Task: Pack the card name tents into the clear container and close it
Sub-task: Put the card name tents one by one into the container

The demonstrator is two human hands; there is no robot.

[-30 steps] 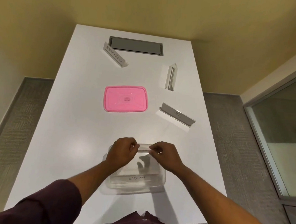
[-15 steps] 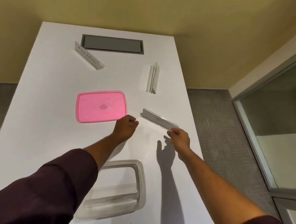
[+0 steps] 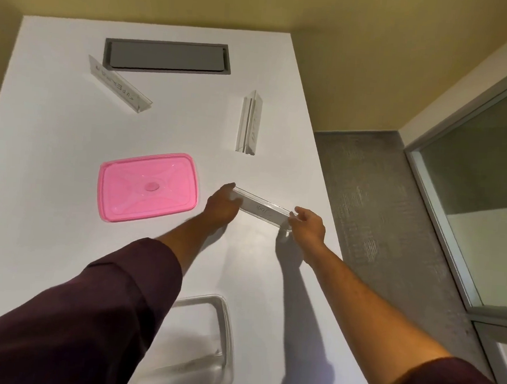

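A: Where is the name tent (image 3: pixel 263 211) now?

B: It lies on the white table (image 3: pixel 57 112), to the right of the pink lid (image 3: pixel 147 187). Its long axis goes from upper left to lower right, and each hand is at one end of it.

A: Which hand takes which end?

B: The left hand (image 3: pixel 222 205) is curled around the upper-left end. The right hand (image 3: pixel 307 226) pinches the lower-right end with its fingertips. So both hands grasp this one tent; I cannot tell if it is already off the table.

A: And the clear container (image 3: pixel 226 334)?

B: It stands open, close to the person's body, partly hidden under the left sleeve (image 3: pixel 93 312). I think the tent must travel toward the body and turn a little, so its long axis agrees with the long side of the container.

A: What remains?

B: Two other tents are farther away: one (image 3: pixel 119 84) near the grey panel (image 3: pixel 165 56), one (image 3: pixel 248 122) to the right. The lid is not on yet.
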